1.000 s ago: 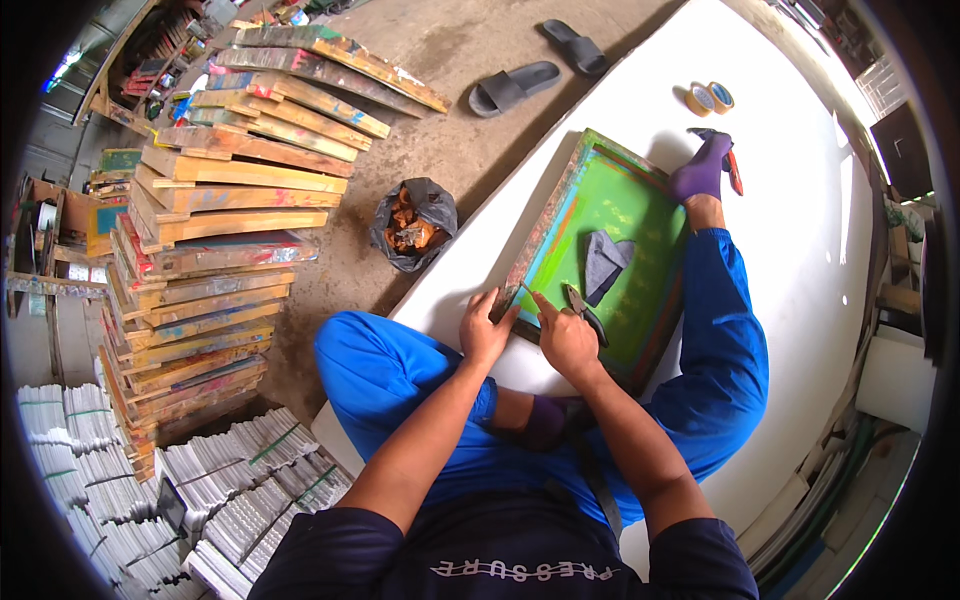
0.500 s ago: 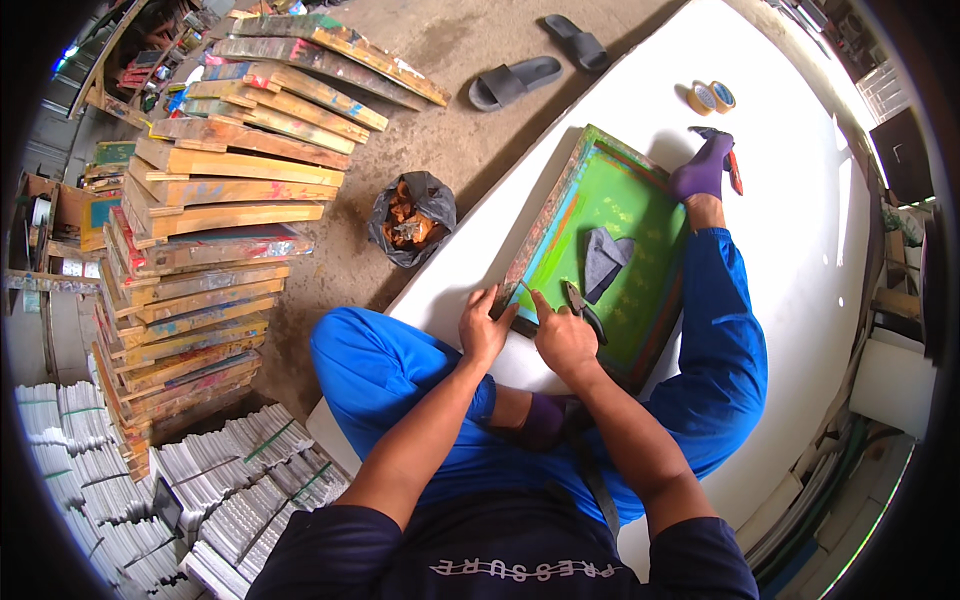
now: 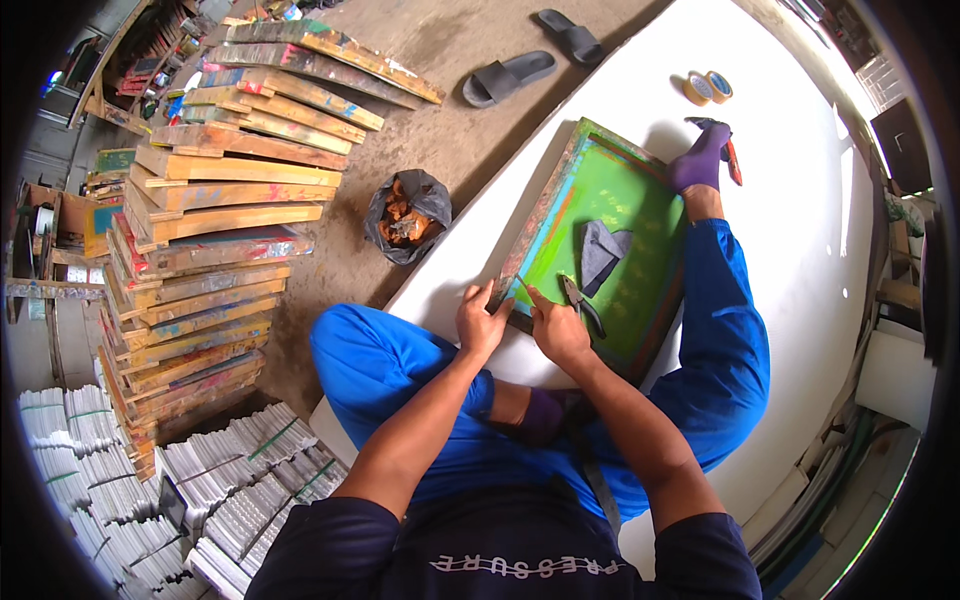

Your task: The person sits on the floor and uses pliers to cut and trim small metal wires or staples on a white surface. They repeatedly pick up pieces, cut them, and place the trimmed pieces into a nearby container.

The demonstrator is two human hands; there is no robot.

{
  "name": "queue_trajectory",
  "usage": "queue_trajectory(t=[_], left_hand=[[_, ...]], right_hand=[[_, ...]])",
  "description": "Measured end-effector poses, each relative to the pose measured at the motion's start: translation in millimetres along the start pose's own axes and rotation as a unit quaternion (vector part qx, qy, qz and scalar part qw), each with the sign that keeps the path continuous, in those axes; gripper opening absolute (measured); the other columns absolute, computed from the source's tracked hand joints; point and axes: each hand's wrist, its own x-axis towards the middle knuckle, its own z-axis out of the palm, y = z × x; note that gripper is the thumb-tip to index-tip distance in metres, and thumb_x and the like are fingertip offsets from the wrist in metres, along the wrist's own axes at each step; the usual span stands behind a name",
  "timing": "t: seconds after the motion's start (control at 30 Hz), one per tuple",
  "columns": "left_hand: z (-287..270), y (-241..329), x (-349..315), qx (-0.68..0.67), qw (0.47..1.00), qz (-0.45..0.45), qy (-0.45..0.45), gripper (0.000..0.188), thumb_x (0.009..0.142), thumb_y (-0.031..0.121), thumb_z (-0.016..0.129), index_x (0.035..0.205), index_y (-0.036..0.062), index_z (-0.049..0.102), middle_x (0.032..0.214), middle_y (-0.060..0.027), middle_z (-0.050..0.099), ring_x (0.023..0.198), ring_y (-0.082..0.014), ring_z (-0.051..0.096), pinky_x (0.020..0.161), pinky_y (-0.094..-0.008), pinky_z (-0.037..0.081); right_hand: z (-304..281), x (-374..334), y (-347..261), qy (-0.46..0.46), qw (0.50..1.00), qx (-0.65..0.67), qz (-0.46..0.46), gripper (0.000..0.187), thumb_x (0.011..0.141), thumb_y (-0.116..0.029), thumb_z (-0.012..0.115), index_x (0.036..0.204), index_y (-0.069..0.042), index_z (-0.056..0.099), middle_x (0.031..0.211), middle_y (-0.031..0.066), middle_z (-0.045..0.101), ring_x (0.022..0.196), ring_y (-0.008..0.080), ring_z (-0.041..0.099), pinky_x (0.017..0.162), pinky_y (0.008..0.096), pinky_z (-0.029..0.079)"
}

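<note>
A screen-printing frame (image 3: 536, 222) with wooden sides and green mesh lies slanted on the white surface before me. My left hand (image 3: 482, 325) is closed round its near left corner. Just right of that corner, my right hand (image 3: 560, 330) is curled with its index finger toward the frame's edge. A thin dark sliver shows at its fingertip; what it belongs to is too small to make out. Pliers (image 3: 584, 304) with dark handles rest on the mesh beside my right hand, partly behind it. Farther up the mesh lies a crumpled grey cloth (image 3: 604, 254).
A hammer (image 3: 734, 163) lies partly under my right foot, near two tape rolls (image 3: 708, 88). Left of the white surface stand a black bag (image 3: 412, 218) of scraps, a tall stack of wooden frames (image 3: 225, 190) and strapped white bundles (image 3: 235, 470). Black slippers (image 3: 510, 78) lie beyond.
Both hands stay at the frame's corner. My right hand has shifted slightly left, its index finger lower, uncovering more of the pliers. The whole view has moved a little.
</note>
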Motion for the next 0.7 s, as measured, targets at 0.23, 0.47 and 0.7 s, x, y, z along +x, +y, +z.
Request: queue_trajectory(t=[0.23,0.47,0.7], left_hand=[[-1,1,0,0.008,0.999,0.033,0.032,0.045,0.078,0.019,0.085,0.116,-0.0022,0.072,0.090,-0.0166,0.067,0.083,-0.0335,0.066,0.074,-0.0412,0.052],[0,-1,1,0.017,1.000,0.015,-0.002,0.051,0.078,0.023,0.083,0.120,-0.0021,0.070,0.097,-0.0147,0.065,0.090,-0.0334,0.066,0.080,-0.0422,0.053],[-3,2,0,0.015,0.999,0.041,0.023,0.048,0.079,0.020,0.084,0.118,-0.0054,0.070,0.094,-0.0174,0.067,0.085,-0.0337,0.068,0.076,-0.0414,0.053]], right_hand=[[-12,0,0,-0.034,0.995,-0.086,-0.020,0.048,0.099,-0.019,0.053,0.147,-0.020,0.054,0.102,0.0295,0.070,0.089,0.0466,0.071,0.078,0.0554,0.058],[17,12,36,0.043,0.988,0.128,-0.080,0.053,0.094,-0.013,0.055,0.147,-0.019,0.055,0.104,0.0279,0.070,0.088,0.0433,0.072,0.079,0.0511,0.059],[-15,3,10,0.008,0.999,0.000,-0.049,0.040,0.098,-0.018,0.061,0.137,-0.015,0.065,0.104,0.0268,0.071,0.091,0.0412,0.072,0.082,0.0466,0.056]])
